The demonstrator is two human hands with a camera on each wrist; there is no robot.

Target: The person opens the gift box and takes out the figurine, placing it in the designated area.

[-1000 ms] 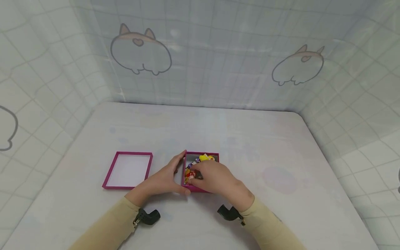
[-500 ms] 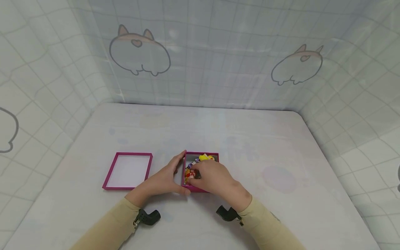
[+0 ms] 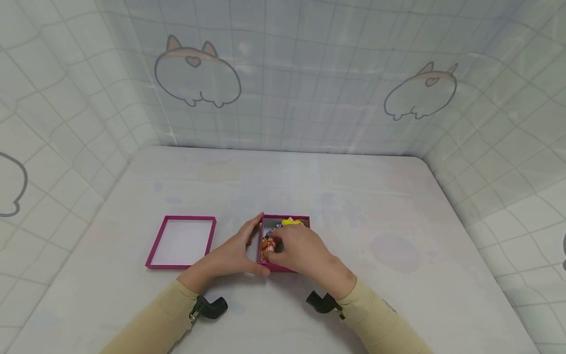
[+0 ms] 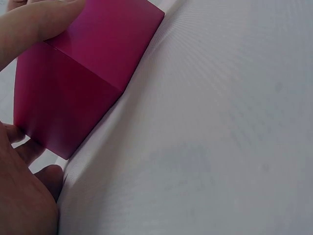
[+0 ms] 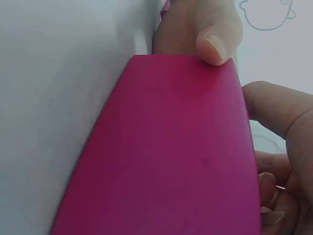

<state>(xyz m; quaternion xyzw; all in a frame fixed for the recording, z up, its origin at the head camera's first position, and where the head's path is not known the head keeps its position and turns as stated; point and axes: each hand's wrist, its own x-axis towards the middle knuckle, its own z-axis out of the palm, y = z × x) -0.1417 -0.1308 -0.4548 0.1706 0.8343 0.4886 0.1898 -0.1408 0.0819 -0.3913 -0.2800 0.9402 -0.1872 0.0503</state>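
Note:
In the head view a small magenta box (image 3: 280, 268) sits on the table without its lid. Several small colourful toy figures lie inside it, among them a yellow one (image 3: 292, 221). My left hand (image 3: 233, 253) grips the box at its left side, thumb at the near corner and fingertips at the far one. The left wrist view has the thumb (image 4: 39, 22) against a magenta wall. My right hand (image 3: 305, 247) reaches into the box and pinches a reddish toy figure (image 3: 271, 244) between thumb and forefinger. The back of that hand hides the box's right part.
Left of the box lies a square lid (image 3: 180, 267) with a magenta rim and white inside, close to my left forearm. The white cloth-covered table (image 3: 362, 196) meets a gridded curtain (image 3: 309, 88) at the back and sides.
My right thumb and forefinger have closed a little on the reddish figure, which has shifted slightly. The box, lid and left hand stay put.

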